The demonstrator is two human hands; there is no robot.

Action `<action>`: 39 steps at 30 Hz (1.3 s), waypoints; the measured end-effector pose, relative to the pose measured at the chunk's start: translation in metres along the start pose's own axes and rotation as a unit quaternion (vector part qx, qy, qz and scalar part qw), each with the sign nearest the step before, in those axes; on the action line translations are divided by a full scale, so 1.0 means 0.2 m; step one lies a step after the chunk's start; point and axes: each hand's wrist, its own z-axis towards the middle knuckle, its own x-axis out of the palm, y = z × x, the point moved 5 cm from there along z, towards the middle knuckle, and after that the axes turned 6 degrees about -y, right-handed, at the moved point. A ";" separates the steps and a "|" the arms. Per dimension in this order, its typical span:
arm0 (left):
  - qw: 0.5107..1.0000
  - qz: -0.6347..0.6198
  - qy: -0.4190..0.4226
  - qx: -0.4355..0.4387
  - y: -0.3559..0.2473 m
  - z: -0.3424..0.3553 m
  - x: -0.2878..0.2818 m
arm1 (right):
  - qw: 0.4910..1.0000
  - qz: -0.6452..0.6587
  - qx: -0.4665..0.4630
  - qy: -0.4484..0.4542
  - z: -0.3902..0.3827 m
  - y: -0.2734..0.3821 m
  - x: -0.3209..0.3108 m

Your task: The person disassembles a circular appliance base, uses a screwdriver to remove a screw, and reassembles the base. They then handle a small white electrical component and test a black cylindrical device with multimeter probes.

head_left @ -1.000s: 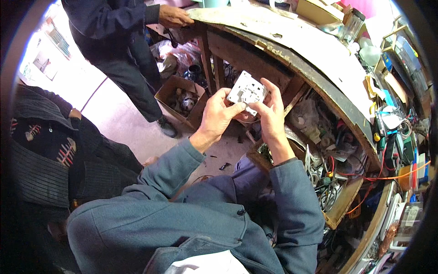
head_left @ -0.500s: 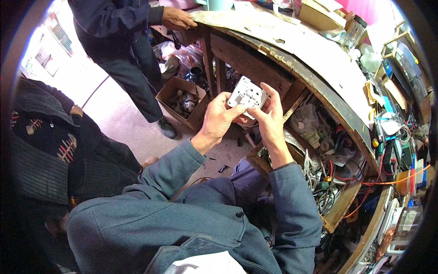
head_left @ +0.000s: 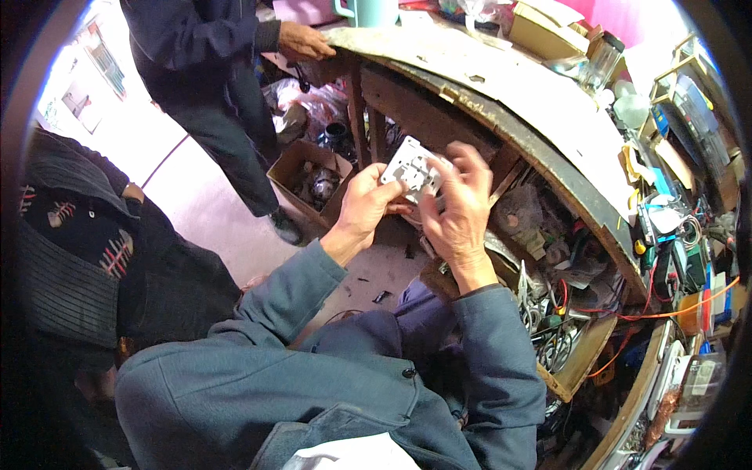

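Item in hand: a white plastic socket plate, square, with cut-outs and recesses on the visible side; it appears to be an electrical fitting. It is held tilted in the air in front of the person, short of the workbench.

Left hand: grasping the plate at its lower left, thumb on the visible side.

Right hand: raised at the plate's right side, fingers bent and motion-blurred. Whether they touch the plate cannot be told.

Change noted: half a second ago both thumbs met at the plate's lower edge; the right thumb has since parted from the left one and the right fingers have shifted. In my judgement, the left hand now bears the plate, leaving the right free to work it or regrip. No part is seen detached.

Surroundings: beyond the plate, a cardboard box stands on the floor; a co-worker's hand rests at the bench corner. To the right, a wooden drawer contains tangled wires.
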 end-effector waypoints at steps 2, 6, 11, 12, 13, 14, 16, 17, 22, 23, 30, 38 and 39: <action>1.000 -0.004 -0.021 0.010 -0.04 -0.01 0.01 | 0.999 -0.042 -0.014 0.016 0.01 0.01 0.01; 1.000 -0.003 -0.021 -0.021 -0.05 0.02 0.00 | 1.000 -0.003 -0.022 0.004 -0.01 0.03 0.00; 0.998 -0.053 -0.022 -0.026 -0.13 0.20 -0.11 | 0.994 0.067 0.077 -0.031 0.00 0.02 -0.02; 0.995 -0.096 -0.031 -0.024 -0.17 0.25 -0.15 | 0.998 0.036 0.052 -0.027 0.00 -0.01 -0.02; 0.990 -0.133 -0.036 -0.031 -0.26 0.27 -0.13 | 0.995 0.039 0.084 -0.021 -0.01 -0.03 -0.01; 0.982 -0.188 -0.020 -0.002 -0.37 0.28 -0.16 | 0.993 0.045 0.107 -0.002 -0.03 -0.05 0.02; 0.960 -0.269 -0.005 0.071 -0.61 0.26 -0.23 | 0.990 0.059 0.122 0.032 -0.06 -0.05 0.06; 0.948 -0.298 -0.003 0.113 -0.72 0.25 -0.26 | 0.988 0.063 0.127 0.056 -0.07 -0.05 0.08; 0.954 -0.270 0.008 0.129 -0.88 0.30 -0.31 | 0.985 0.033 0.126 0.109 -0.11 -0.08 0.12; 0.958 -0.262 0.002 0.113 -0.88 0.30 -0.31 | 0.983 0.033 0.130 0.126 -0.11 -0.08 0.12; 0.971 -0.225 -0.037 0.070 -0.72 0.33 -0.30 | 0.965 -0.034 0.128 0.225 -0.16 -0.10 0.17; 0.973 -0.205 -0.064 0.079 -0.72 0.37 -0.29 | 0.957 -0.057 0.107 0.264 -0.17 -0.10 0.19; 0.973 -0.205 -0.069 0.083 -0.73 0.37 -0.30 | 0.955 -0.059 0.107 0.272 -0.18 -0.10 0.20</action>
